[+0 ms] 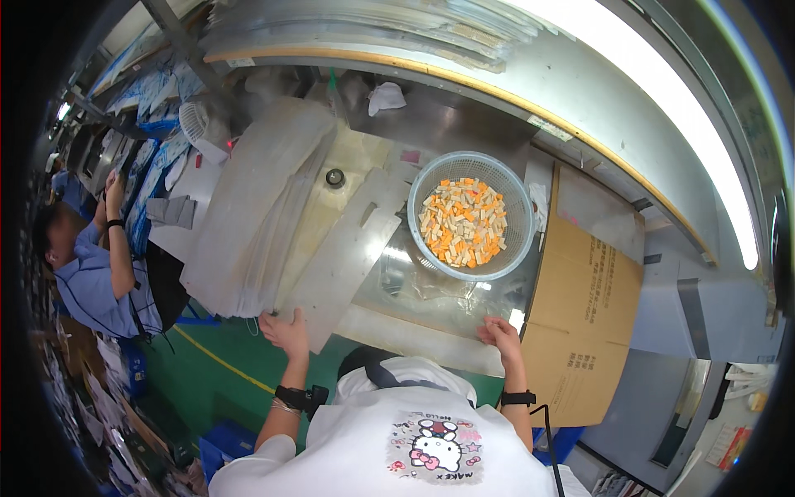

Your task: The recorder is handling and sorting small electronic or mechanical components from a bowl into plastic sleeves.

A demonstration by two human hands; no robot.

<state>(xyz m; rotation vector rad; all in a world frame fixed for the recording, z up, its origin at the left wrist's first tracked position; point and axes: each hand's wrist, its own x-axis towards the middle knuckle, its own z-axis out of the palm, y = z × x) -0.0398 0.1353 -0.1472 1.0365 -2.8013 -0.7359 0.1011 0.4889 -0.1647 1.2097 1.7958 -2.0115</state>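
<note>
Both my hands rest open at the tabletop [431, 340] edge: left hand [284, 331] on plastic bags [248, 224], right hand [499, 333] empty; basket [470, 217] full, nothing bagged yet.

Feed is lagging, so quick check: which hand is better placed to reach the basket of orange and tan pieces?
Probably the right hand. It rests at the bench's near edge almost directly below the mesh basket, with only clear plastic film between. The left hand sits farther left, on the stack of pale sheets.
</note>
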